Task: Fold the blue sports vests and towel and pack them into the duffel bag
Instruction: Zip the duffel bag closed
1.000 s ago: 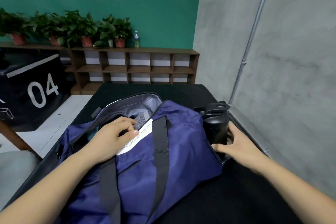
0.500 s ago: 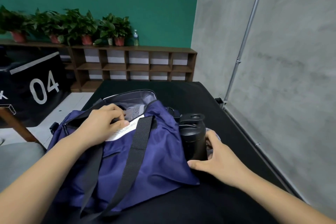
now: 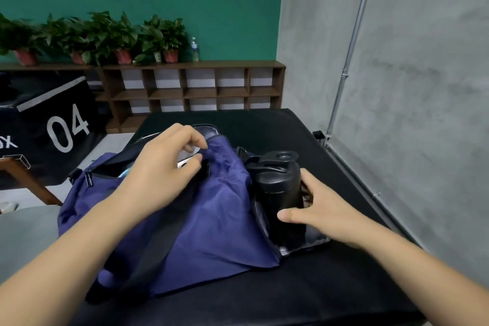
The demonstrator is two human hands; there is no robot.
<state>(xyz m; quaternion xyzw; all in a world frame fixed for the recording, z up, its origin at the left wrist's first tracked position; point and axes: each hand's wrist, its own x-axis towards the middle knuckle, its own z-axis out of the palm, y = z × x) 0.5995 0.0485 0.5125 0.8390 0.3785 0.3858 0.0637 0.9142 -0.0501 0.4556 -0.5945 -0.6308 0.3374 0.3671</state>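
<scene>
A navy blue duffel bag (image 3: 211,225) with black straps lies on the black table (image 3: 264,299), its top zip open. My left hand (image 3: 161,169) pinches the bag's fabric at the edge of the opening. A sliver of light blue cloth (image 3: 124,173) shows inside the opening; the vests and towel are otherwise hidden. A black bottle (image 3: 277,185) with a flip lid stands upright in the bag's right end pocket. My right hand (image 3: 322,212) grips the bottle's side, thumb in front, fingers behind.
A grey wall with a metal pipe (image 3: 349,55) runs close along the table's right edge. A wooden shelf (image 3: 190,87) with potted plants stands against the green wall behind. A black box marked 04 (image 3: 53,124) sits at the left.
My left hand has lifted off the white label and now pinches the bag's opening edge. The bottle stands deeper in the end pocket, with my right hand still on it. The camera moved closer.
</scene>
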